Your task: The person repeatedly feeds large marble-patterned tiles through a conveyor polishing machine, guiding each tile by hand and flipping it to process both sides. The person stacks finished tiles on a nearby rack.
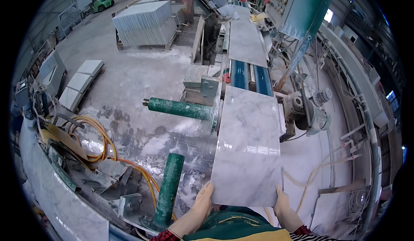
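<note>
Head view: a white grey-veined marble slab (248, 144) lies flat on the conveyor line, its far end toward the blue rollers (251, 75) and its near edge at the person's waist; the left hand (204, 200) has its grip spread along the near left corner, fingers flat against the edge, while the right hand (281, 202) pinches the near right corner, thumb on top. Polished and glossy, the slab looks heavy, rigid, slick and prone to chipping at corners, so hold is best kept on both near corners, palms under the edge. A second slab (245, 38) sits further up the line, green roller arms (181, 108) jutting left.
</note>
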The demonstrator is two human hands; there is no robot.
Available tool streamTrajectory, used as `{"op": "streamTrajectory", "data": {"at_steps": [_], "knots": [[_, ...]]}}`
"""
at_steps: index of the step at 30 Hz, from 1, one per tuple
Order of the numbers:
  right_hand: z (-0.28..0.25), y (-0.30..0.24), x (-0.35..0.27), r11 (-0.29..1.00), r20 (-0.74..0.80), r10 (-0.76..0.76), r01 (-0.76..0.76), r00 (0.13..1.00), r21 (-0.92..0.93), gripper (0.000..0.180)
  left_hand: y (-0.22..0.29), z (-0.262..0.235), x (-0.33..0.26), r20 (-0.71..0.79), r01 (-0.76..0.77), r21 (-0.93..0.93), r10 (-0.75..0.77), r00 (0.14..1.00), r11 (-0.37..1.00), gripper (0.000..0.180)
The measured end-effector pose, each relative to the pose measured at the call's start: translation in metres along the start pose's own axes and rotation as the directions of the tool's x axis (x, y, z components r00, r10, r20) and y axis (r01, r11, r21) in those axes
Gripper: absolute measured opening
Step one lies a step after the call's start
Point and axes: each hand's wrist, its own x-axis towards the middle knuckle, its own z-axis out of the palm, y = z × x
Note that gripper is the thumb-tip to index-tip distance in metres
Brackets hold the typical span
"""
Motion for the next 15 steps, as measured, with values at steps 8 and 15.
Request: {"op": "streamTrajectory", "data": {"at_steps": [8,15], "knots": [[0.021,-0.052,0.046,0.839,0.290,-0.269,0.371,0.918,-0.397,0.069,0.044,0.046,0.059,-0.020,-0.062,0.095,0.064,0.998,0.994,0.047],[0.026,-0.043,0.176,0.577,0.388,-0.456,0.598,0.801,-0.556,0.068,0.058,0.058,0.159,-0.102,-0.142,0.199,0.165,0.981,0.970,0.034]]}}
